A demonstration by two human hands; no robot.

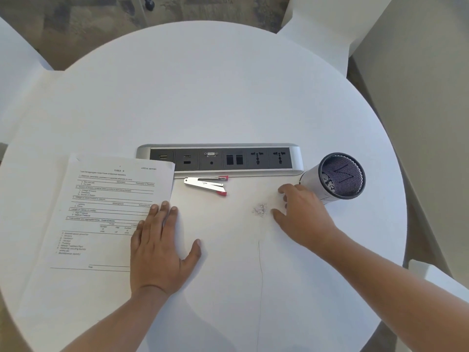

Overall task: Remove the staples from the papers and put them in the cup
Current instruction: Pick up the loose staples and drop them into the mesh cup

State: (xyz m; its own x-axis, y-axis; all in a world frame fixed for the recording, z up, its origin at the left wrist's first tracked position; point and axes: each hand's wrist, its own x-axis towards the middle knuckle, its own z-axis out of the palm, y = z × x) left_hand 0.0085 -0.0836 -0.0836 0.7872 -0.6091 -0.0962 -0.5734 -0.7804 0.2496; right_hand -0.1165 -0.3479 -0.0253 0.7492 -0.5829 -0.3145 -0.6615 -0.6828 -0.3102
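Observation:
A printed stack of papers [106, 209] lies on the left of the round white table [228, 85]. My left hand [160, 247] rests flat on the papers' right edge with fingers straight. A small pile of loose staples [260, 210] sits on the table right of centre. My right hand [302, 214] lies just right of that pile, fingers bent down onto the table, holding nothing I can see. Behind it stands a black mesh cup [340, 177] with a white wrap; several staples show inside. A silver stapler-style remover with red tips [206, 185] lies between papers and pile.
A silver and black socket panel [220, 158] is set into the table behind the remover. A thin crack or seam [261, 275] runs down the tabletop. White chairs [317, 26] stand around the table's far edge and sides.

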